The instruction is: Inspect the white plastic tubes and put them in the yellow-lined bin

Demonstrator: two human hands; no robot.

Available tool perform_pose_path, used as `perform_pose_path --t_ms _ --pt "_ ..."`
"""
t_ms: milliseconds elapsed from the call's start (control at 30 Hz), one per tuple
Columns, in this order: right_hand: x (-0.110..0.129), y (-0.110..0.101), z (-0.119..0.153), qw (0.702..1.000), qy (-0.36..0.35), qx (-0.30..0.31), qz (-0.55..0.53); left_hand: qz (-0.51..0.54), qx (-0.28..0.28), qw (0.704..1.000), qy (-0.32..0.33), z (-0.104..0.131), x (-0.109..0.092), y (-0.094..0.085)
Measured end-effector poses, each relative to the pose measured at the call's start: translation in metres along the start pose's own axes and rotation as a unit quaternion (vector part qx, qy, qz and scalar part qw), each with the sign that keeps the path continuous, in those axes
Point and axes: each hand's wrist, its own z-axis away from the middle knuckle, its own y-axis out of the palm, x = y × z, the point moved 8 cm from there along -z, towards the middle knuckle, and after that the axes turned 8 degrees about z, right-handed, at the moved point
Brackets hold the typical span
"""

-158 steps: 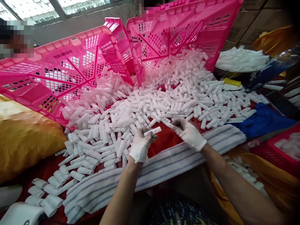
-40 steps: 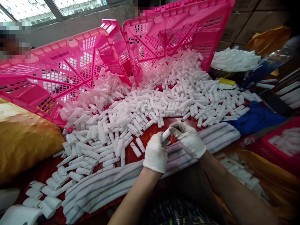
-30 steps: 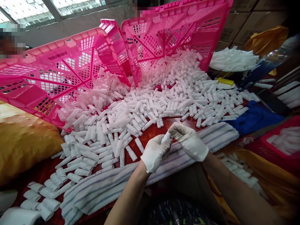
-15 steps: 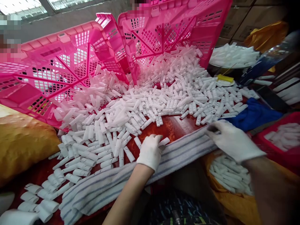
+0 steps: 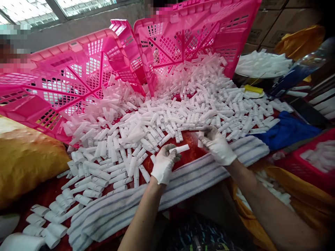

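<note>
My left hand [image 5: 164,165], in a white glove with darkened fingertips, is closed on a short white tube [image 5: 181,149] that points to the right. To its right, my right hand [image 5: 216,145], gloved the same way, reaches to the near edge of a heap of loose white tubes [image 5: 167,116]. Its thumb and fingers close on another white tube [image 5: 200,138], partly hidden by them. Dark marks show on many tubes. Below both hands a striped towel [image 5: 188,181] lies along the front edge of the red-brown table [image 5: 188,138].
Two pink plastic baskets [image 5: 78,69] lean behind the heap. A plate of white pieces [image 5: 261,64] stands at the back right, near a yellow object [image 5: 253,89]. Blue cloth [image 5: 290,130], a red basket [image 5: 300,167] and an orange bag [image 5: 300,188] are at the right.
My right hand has moved left from over the towel's right end to the tubes and closed on one. My left hand still holds its tube, shifted slightly left and up.
</note>
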Motion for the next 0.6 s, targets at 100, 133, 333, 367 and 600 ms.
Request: perform_pose_path --t_ms 100,133,333,367,600 --pt "0.003 0.013 0.016 0.982 0.102 -0.03 -0.159 0.073 0.003 0.997 -0.01 0.011 0.008 0.011" --pt "0.007 0.017 0.02 0.978 0.112 -0.04 -0.172 0.072 0.008 0.997 -0.007 0.017 0.009 0.017" --pt "0.031 0.022 0.031 0.987 0.061 -0.048 -0.143 -0.107 0.029 0.993 0.036 0.047 0.01 0.037" --pt "0.031 0.023 0.029 0.989 0.067 -0.025 -0.13 -0.143 0.02 0.988 0.055 0.048 0.008 0.035" --pt "0.039 0.019 0.022 0.995 0.083 0.047 -0.031 -0.232 -0.012 0.953 0.196 0.051 -0.023 0.03"
